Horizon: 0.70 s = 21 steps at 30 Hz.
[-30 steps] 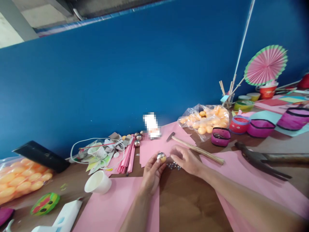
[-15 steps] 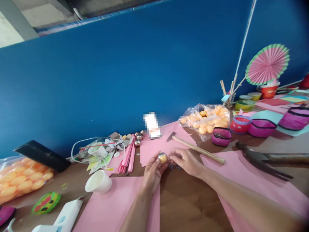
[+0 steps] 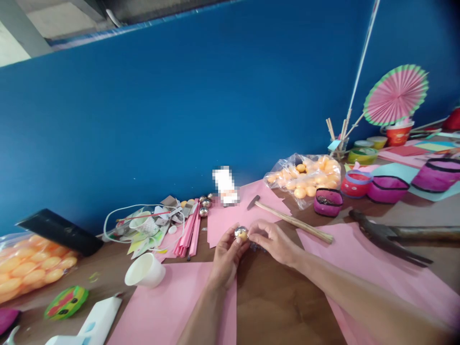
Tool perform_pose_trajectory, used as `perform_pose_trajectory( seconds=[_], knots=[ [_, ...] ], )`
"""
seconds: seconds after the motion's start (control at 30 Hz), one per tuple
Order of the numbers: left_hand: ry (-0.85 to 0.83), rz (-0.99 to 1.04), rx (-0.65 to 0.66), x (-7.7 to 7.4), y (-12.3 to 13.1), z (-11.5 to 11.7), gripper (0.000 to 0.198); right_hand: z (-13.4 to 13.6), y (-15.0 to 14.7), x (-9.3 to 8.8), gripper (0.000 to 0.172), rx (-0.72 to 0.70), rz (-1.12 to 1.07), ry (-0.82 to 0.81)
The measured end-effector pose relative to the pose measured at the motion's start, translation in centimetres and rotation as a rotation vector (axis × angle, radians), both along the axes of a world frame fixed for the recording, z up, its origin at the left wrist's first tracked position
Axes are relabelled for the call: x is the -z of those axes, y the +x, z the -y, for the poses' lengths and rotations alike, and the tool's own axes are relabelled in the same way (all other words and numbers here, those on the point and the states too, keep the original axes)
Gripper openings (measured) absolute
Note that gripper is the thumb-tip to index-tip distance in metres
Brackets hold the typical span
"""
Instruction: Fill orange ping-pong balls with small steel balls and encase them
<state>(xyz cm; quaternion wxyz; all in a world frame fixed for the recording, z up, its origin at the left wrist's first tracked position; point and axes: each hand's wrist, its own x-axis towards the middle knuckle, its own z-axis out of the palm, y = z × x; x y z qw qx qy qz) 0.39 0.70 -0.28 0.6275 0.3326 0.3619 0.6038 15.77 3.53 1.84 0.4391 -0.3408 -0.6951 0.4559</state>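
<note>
A small yellow-orange ball point(image 3: 242, 235), its upper part covered in shiny silver pieces, sits in the fingers of my left hand point(image 3: 227, 255). My left thumb rests along its near side. From the right, my right hand point(image 3: 273, 240) brings its thumb and forefinger together against the ball's side; whatever is pinched there is too small to make out. Under the right fingers lies a little heap of small shiny bits point(image 3: 257, 247) on the brown tabletop point(image 3: 283, 297). Several fully silver-covered balls point(image 3: 204, 211) stand farther back, left of a pink sheet point(image 3: 230, 223).
A wooden-handled hammer point(image 3: 294, 220) and a larger claw hammer point(image 3: 388, 235) lie to the right. Behind them are a bag of orange balls point(image 3: 305, 179) and a purple pouch point(image 3: 328, 205) holding small bits. On the left stand a white cup point(image 3: 145, 270) and another ball bag point(image 3: 32, 268).
My left thumb has moved up onto the ball, which seems turned a little, with less yellow showing. My right fingers have come closer to it. The view has shifted slightly.
</note>
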Motion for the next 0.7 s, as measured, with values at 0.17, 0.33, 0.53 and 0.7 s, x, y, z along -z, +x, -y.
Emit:
perform_pose_trajectory(
  seconds=[0.17, 0.33, 0.53, 0.7],
  knots=[
    [0.008, -0.002, -0.017, 0.03, 0.14, -0.07, 0.044, 0.05, -0.12, 0.13, 0.010, 0.012, -0.015, 0.000],
    [0.029, -0.005, -0.031, 0.17, 0.19, -0.25, 0.045, 0.07, -0.18, 0.23, 0.013, 0.010, -0.029, -0.071],
    [0.048, -0.048, -0.030, 0.05, 0.21, -0.15, 0.043, 0.05, -0.27, 0.51, 0.017, 0.006, -0.050, -0.125],
    [0.031, -0.039, -0.038, -0.13, 0.31, -0.08, 0.044, 0.15, -0.28, 0.39, 0.020, -0.002, -0.057, -0.131]
  ],
)
